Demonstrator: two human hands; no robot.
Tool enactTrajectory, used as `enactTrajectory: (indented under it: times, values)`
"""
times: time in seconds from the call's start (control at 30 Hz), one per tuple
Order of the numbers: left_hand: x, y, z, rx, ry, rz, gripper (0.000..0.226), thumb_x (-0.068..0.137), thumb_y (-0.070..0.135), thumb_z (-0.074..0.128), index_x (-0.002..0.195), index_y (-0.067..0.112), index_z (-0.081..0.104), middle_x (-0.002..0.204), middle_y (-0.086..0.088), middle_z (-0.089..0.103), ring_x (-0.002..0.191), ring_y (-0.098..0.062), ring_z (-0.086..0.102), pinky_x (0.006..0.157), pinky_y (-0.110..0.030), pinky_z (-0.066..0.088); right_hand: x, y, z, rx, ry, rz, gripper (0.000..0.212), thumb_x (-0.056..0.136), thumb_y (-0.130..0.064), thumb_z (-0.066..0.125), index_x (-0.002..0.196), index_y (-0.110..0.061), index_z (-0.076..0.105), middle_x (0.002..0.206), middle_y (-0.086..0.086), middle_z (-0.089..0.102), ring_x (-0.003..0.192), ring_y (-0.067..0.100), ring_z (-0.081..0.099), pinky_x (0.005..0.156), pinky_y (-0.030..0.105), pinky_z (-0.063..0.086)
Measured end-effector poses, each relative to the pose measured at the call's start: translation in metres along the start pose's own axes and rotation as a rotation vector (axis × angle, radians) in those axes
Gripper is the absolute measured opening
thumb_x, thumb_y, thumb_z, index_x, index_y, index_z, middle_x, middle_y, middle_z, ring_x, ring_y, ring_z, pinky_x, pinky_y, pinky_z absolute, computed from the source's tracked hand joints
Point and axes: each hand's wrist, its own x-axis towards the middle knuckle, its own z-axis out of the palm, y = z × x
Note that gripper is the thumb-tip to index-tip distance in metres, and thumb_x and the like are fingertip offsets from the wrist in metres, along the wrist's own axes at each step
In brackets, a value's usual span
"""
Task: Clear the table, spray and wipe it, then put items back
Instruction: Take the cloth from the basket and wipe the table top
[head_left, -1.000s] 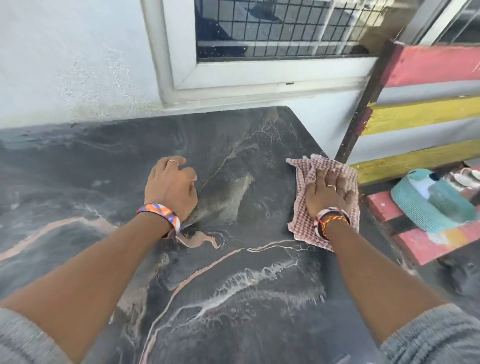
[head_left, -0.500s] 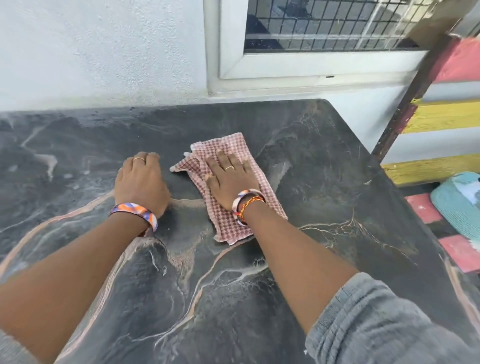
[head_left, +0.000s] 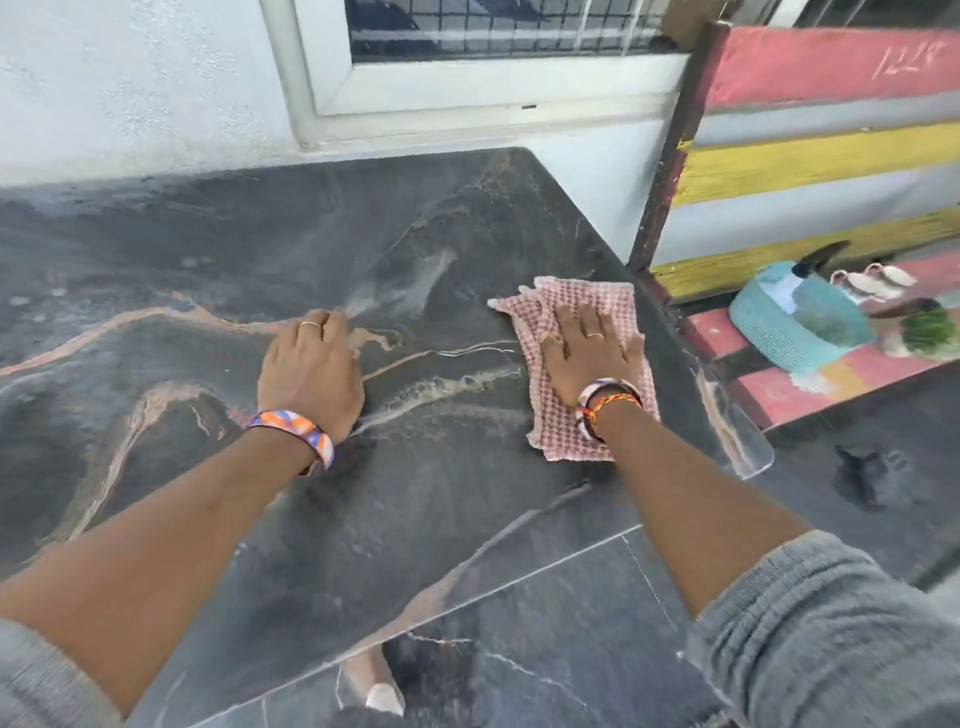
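The dark marble-patterned table (head_left: 218, 249) fills most of the view. A pink checked cloth (head_left: 582, 306) lies flat near the table's right edge. My right hand (head_left: 587, 358) presses down on the cloth with fingers spread. My left hand (head_left: 311, 374) rests on the bare tabletop to the left of the cloth, fingers curled loosely, holding nothing. Both wrists wear bracelets.
A striped red and yellow bench (head_left: 810, 166) stands to the right of the table. On its seat sit a teal knitted basket (head_left: 795, 327) with a spray bottle in it, a small green plant (head_left: 930, 332) and white items. A white wall and window frame (head_left: 467, 104) lie behind.
My right hand has slid the cloth from the table's middle back to its right edge. My left hand has stayed planted on the tabletop.
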Motion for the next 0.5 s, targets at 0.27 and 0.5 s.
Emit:
enactTrajectory:
  times: [0.27, 0.5]
  values:
    - [-0.045, 0.024, -0.007, -0.019, 0.003, 0.076, 0.046, 0.09, 0.012, 0.041, 0.136, 0.005, 0.037, 0.134, -0.021, 0.046, 0.119, -0.042, 0.043, 0.103, -0.045, 0.034, -0.043, 0.11, -0.019, 0.08, 0.013, 0.482, 0.056, 0.096, -0.047, 0.016, 0.148, -0.031, 0.012, 0.154, 0.012, 0.027, 0.137, 0.036, 0.029, 0.109, 0.055, 0.018]
    - [-0.068, 0.005, -0.023, -0.033, 0.008, 0.052, 0.039, 0.088, 0.008, 0.045, 0.126, -0.001, 0.048, 0.132, -0.025, 0.048, 0.118, -0.045, 0.044, 0.1, -0.05, 0.036, -0.067, 0.125, -0.015, 0.125, 0.118, 0.496, 0.052, 0.097, -0.039, 0.018, 0.148, -0.025, 0.019, 0.149, 0.014, 0.036, 0.135, 0.035, 0.035, 0.109, 0.049, 0.026]
